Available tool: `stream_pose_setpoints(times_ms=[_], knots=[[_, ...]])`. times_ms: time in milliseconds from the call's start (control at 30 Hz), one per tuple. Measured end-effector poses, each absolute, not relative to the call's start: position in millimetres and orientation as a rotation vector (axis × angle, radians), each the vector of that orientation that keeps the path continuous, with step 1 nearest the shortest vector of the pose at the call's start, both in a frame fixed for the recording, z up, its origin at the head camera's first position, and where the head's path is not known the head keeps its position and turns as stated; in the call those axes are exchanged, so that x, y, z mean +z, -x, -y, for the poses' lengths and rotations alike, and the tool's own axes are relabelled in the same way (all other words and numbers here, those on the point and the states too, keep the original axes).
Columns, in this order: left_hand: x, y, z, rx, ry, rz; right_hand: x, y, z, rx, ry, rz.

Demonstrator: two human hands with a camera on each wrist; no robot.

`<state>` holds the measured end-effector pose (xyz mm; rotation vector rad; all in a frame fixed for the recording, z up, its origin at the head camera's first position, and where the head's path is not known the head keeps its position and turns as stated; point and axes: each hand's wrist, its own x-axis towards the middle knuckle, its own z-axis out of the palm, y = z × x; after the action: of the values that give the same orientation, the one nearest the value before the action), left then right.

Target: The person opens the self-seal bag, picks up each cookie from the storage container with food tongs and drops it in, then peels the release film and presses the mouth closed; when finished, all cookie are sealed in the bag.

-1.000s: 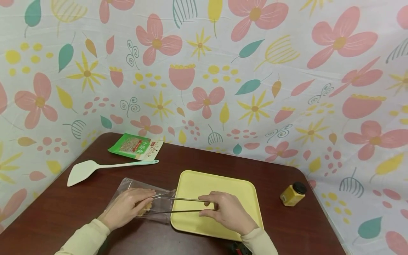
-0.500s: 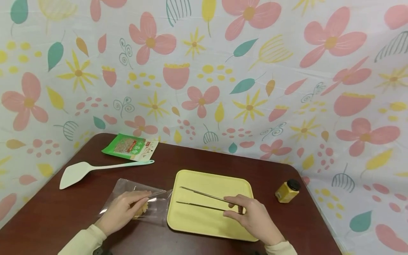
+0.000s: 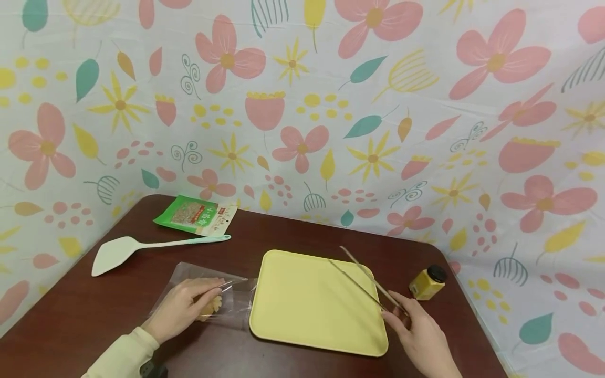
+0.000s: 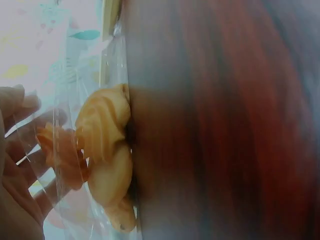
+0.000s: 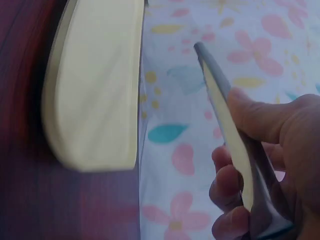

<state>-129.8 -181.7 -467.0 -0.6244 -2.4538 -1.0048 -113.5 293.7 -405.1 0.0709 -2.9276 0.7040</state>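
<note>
A clear plastic bag (image 3: pixel 240 302) with piped, ridged cookies (image 4: pixel 104 122) inside lies on the table, its mouth beside the yellow tray (image 3: pixel 312 304). My left hand (image 3: pixel 181 310) pinches the bag's upper layer near the mouth and partly covers the cookies. Metal tongs (image 3: pixel 361 281) are in my right hand (image 3: pixel 420 328), gripped between thumb and fingers, with their arms spread and nothing between the tips. They slant up and leftward over the tray's right side. From the right wrist, the tongs (image 5: pixel 225 105) appear edge-on beside the tray.
A white spatula (image 3: pixel 115 254) with a pale green handle end lies at the left, in front of a green seasoning packet (image 3: pixel 194 214). A yellow jar (image 3: pixel 427 283) with a black lid stands right of the tray. Flower-patterned cloth (image 3: pixel 302 105) hangs behind the table (image 3: pixel 264 226).
My right hand has drawn the tongs rightward from the bag across the tray to its right side, turning the tips upward. My left hand stays on the bag.
</note>
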Motion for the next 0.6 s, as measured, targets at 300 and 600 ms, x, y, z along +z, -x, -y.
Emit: stream_pose_setpoints(times_ms=[300, 600], knots=[[-461.2, 128.0, 178.9, -1.047, 0.533, 2.424, -411.9, 99.3, -337.5, 0.671, 0.249, 3.105], [-454.6, 126.6, 182.4, -1.055, 0.584, 2.323, -424.8, 93.4, -360.6, 0.619, 0.321, 3.146]])
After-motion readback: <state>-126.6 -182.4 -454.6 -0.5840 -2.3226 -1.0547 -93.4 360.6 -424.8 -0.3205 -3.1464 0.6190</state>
